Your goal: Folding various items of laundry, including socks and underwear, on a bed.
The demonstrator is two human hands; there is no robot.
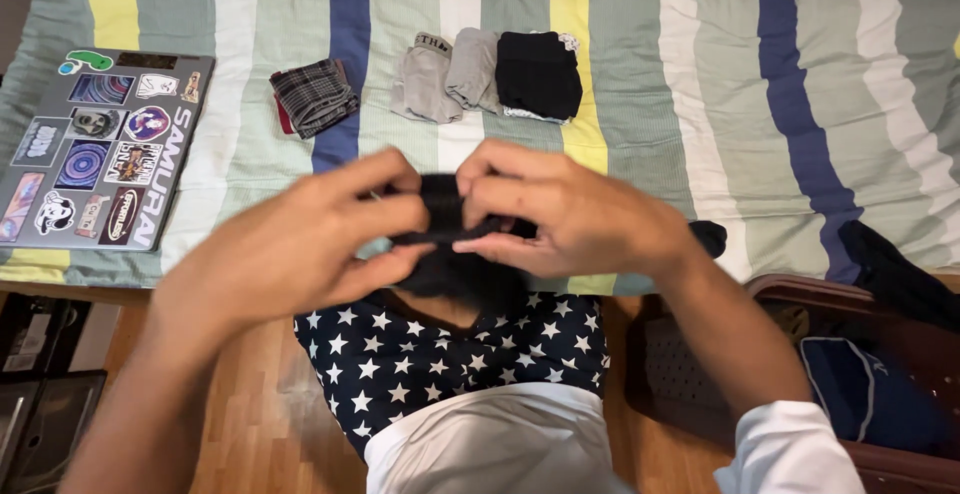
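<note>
Stickered laptop (100, 149), plaid bundle (314, 97) (folded), laundry basket (800, 299) beside bed.

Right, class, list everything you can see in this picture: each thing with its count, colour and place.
Bedspread: one, striped green, yellow, white, blue; covering the bed.
Laptop: one, grey, stickered lid, shut; far left on bed.
Checked folded cloth: one, grey; left of centre.
Folded pile: about three, grey and black; centre top.
Laundry basket: one, dark brown; right, on floor, holding dark clothes.
Black garment: one; gripped between both hands.
Left hand: one; pinching garment.
Right hand: one; pinching garment.
</note>
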